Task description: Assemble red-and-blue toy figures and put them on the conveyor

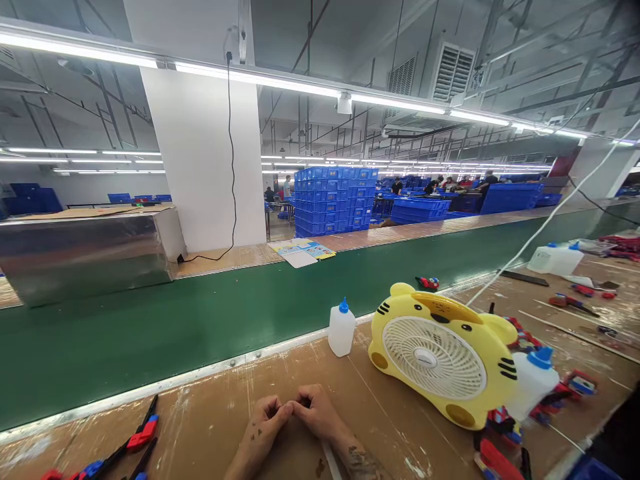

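My left hand and my right hand rest on the brown worktable, fingers curled in, fingertips meeting between them. Whether something tiny is pinched there I cannot tell. A yellow tiger-shaped fan lies tilted to the right of my hands. A small white bottle with a blue cap stands just beyond them, near the table's far edge.
A green conveyor belt runs past the table. Red and blue clips lie at the left; a second white bottle and several red and blue parts sit at the right. A metal box, blue crates and distant people stand behind.
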